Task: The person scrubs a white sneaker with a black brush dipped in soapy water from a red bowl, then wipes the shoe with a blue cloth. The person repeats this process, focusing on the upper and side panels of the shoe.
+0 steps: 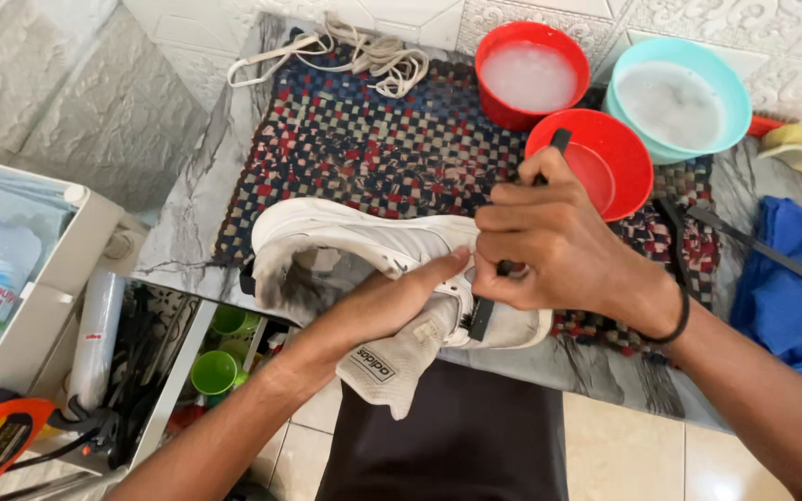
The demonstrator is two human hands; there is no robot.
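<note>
A white sneaker (345,237) lies on its side on a woven checked mat (373,148), its tongue hanging over the marble ledge's front edge. My left hand (392,297) is pushed inside the shoe's opening, thumb pressed against the upper. My right hand (549,241) grips a black-handled brush (481,318), its bristle end against the shoe's side near the laces area. The handle's tip sticks up above my fingers.
Behind the shoe stand a red bucket (531,74) of soapy water, a teal basin (679,97) and a small red bowl (605,158). Loose laces (364,51) lie at the back. A blue cloth (791,288) sits right, a drawer of clutter (141,362) left.
</note>
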